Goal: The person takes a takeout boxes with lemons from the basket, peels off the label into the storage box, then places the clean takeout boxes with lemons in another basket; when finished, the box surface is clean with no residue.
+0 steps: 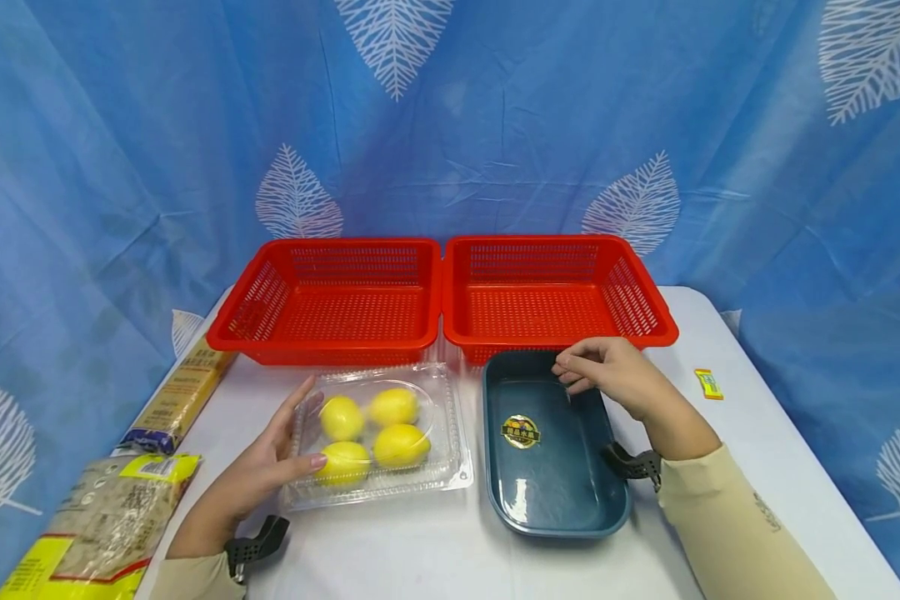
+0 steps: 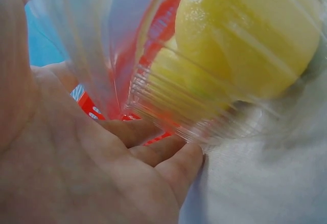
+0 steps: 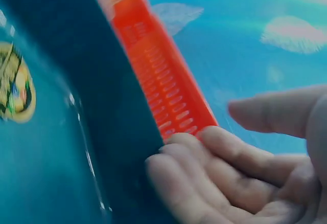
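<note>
In the head view my left hand (image 1: 266, 467) grips the left side of a clear plastic clamshell box (image 1: 450, 467), thumb over the lid, fingers along its edge. Several yellow lemons (image 1: 401, 446) lie inside it; two of the lemons (image 2: 245, 35) fill the upper part of the left wrist view. My right hand (image 1: 607, 371) hovers over the far right corner of a dark teal plastic tray (image 1: 562, 475), fingers loosely bent and holding nothing. In the right wrist view these fingers (image 3: 179, 178) are right by the tray's rim. A round fruit sticker (image 1: 521, 432) marks the tray's inside.
Two red plastic baskets (image 1: 330, 343) (image 1: 562, 340) stand side by side behind the box and tray. At the left edge lie a tan packet (image 1: 183, 387) and a larger yellow-trimmed bag (image 1: 112, 517). A small yellow-green packet (image 1: 708, 384) is at the right.
</note>
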Demonstrator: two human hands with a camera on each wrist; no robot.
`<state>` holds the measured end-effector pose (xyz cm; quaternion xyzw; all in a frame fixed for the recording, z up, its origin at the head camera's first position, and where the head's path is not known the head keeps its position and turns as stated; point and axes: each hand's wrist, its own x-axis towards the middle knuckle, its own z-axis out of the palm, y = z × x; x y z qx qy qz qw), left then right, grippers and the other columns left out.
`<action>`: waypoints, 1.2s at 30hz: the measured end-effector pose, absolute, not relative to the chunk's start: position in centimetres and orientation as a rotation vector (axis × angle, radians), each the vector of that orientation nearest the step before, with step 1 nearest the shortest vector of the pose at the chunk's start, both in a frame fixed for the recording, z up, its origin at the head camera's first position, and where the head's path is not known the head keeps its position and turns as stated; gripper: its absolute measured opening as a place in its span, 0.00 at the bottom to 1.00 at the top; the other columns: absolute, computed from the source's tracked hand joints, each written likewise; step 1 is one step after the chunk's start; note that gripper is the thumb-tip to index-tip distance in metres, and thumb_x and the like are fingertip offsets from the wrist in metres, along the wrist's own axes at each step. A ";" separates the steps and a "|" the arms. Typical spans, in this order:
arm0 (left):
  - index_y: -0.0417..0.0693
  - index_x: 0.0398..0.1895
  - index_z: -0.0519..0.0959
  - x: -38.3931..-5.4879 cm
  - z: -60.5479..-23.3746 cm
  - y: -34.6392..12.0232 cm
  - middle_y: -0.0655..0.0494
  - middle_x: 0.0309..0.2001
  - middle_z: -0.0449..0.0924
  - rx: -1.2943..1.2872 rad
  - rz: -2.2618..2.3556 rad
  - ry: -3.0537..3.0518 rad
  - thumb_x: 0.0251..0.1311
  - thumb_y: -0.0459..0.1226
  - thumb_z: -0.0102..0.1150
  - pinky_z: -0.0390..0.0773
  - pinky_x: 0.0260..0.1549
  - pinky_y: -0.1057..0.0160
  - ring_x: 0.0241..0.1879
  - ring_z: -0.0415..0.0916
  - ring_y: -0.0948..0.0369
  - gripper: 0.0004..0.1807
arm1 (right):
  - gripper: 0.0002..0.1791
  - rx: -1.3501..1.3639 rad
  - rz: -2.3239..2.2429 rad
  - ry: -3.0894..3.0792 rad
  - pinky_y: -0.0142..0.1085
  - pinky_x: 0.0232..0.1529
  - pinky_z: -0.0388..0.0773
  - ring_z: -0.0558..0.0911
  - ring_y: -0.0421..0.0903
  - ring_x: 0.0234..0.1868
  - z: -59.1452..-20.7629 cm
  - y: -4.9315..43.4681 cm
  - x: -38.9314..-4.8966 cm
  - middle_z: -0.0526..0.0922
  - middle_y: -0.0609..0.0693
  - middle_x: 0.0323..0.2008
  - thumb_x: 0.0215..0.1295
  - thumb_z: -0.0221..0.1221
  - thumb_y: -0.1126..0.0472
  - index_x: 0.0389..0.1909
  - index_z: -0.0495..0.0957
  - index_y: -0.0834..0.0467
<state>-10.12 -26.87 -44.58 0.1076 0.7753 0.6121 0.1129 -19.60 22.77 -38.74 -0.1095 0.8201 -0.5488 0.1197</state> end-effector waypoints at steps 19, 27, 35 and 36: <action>0.61 0.88 0.41 -10.0 -44.8 -26.9 0.38 0.84 0.35 0.401 1.805 2.266 0.64 0.33 0.69 0.27 0.65 0.20 0.79 0.15 0.37 0.58 | 0.18 0.534 -2.588 1.397 0.34 0.30 0.74 0.74 0.42 0.26 -39.8 24.6 -18.8 0.76 0.47 0.23 0.79 0.61 0.54 0.26 0.75 0.56; 0.62 0.88 0.41 -10.0 -44.8 -27.0 0.35 0.83 0.34 0.436 1.825 2.251 0.64 0.31 0.67 0.26 0.64 0.21 0.78 0.14 0.36 0.57 | 0.16 0.754 -2.670 1.128 0.32 0.41 0.76 0.71 0.43 0.35 -40.1 25.0 -19.3 0.71 0.47 0.35 0.77 0.63 0.53 0.54 0.66 0.51; 0.57 0.88 0.40 -9.9 -44.6 -27.0 0.35 0.83 0.34 0.411 1.819 2.263 0.63 0.32 0.69 0.26 0.65 0.21 0.78 0.14 0.36 0.58 | 0.29 0.656 -2.836 0.855 0.35 0.59 0.76 0.71 0.44 0.54 -40.6 24.8 -19.7 0.68 0.48 0.56 0.77 0.62 0.61 0.70 0.57 0.48; 0.56 0.88 0.40 -9.9 -44.6 -27.0 0.35 0.83 0.34 0.413 1.820 2.263 0.63 0.32 0.69 0.26 0.65 0.21 0.78 0.14 0.36 0.58 | 0.30 0.647 -2.862 0.821 0.35 0.59 0.77 0.72 0.44 0.54 -40.6 24.8 -19.7 0.69 0.48 0.57 0.77 0.62 0.62 0.70 0.57 0.49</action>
